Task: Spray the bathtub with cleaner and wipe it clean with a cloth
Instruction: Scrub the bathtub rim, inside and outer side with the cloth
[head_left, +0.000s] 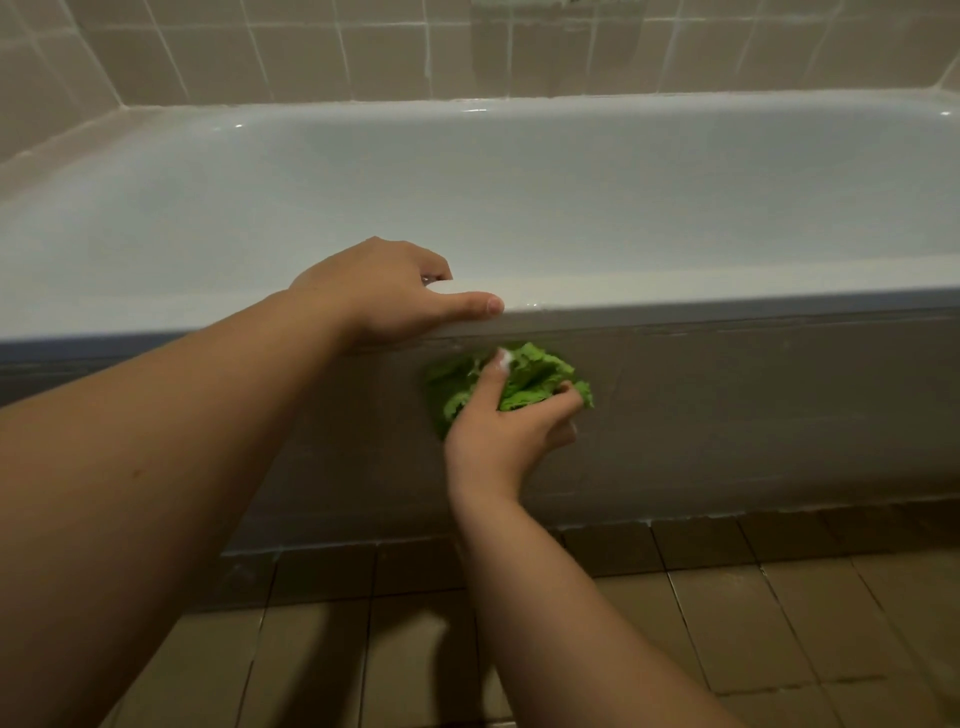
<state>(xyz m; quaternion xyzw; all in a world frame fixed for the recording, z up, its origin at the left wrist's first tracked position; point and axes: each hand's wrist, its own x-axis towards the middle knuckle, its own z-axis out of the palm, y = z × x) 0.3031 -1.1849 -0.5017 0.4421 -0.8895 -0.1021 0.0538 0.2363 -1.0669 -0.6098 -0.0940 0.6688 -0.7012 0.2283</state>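
Observation:
A white bathtub (519, 197) spans the view, its near rim running left to right. My left hand (395, 296) grips that rim, fingers curled over the inner edge and thumb lying along the top. Just below the rim, my right hand (506, 421) holds a crumpled green cloth (524, 376) against the grey outer front panel (753, 405) of the tub. A bit of white foam sits on my right thumb tip. No spray bottle is in sight.
Beige wall tiles (363, 47) rise behind and at both ends of the tub. Brown floor tiles (779, 623) lie in front of the panel, below my arms.

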